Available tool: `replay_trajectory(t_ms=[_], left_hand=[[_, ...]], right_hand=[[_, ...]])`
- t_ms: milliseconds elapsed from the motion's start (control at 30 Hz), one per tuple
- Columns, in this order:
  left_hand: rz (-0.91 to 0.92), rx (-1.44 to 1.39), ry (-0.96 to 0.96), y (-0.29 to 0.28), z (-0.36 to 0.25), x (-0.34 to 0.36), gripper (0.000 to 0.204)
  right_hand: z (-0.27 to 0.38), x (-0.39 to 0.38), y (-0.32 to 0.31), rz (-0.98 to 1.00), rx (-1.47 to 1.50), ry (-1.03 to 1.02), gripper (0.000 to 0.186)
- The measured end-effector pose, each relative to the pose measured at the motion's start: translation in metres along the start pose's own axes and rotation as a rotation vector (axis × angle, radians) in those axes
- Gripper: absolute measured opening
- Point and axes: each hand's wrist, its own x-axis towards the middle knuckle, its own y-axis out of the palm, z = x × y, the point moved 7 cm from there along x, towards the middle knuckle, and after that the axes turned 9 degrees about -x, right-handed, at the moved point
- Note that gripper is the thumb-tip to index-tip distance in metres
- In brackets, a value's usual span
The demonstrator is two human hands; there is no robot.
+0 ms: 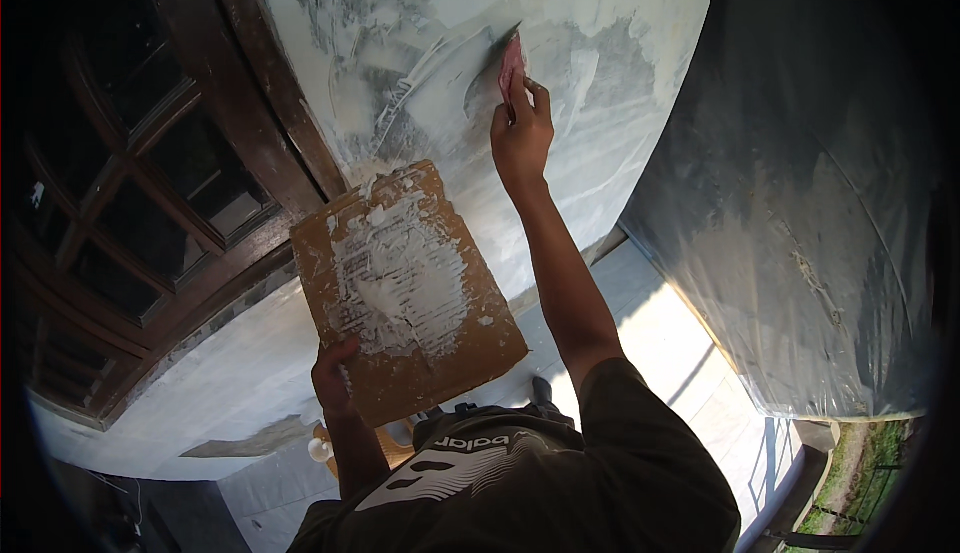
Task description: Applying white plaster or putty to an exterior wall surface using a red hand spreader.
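My right hand [522,131] grips a pink scraper [513,58] at the upper part of the white, patchily plastered wall [420,3], its tip at the wall's surface. Lower and to the left, my left hand [333,368] holds a brown board [440,358] by its left side. A thick, ridged spread of white paste [395,283] covers the middle of the board, with smears near its edges.
A brown wooden window [180,113] with small panes is at left. Dark plastic sheeting [820,203] hangs at right. Below are a sunlit tiled floor [680,363], an orange object [396,441] partly hidden behind my arm, and grass [870,473] at lower right.
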Motion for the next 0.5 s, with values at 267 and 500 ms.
replay_trajectory(t_ms=[267, 500], left_hand=[[-0.076, 0.045, 0.013, 0.015, 0.035, 0.018, 0.05], [-0.154, 0.097, 0.048, 0.002, 0.029, -0.003, 0.047]], right_hand=[[-0.022, -0.05, 0.052, 0.187, 0.087, 0.088, 0.057], [-0.006, -0.112, 0.041, 0.308, 0.079, 0.031, 0.055]])
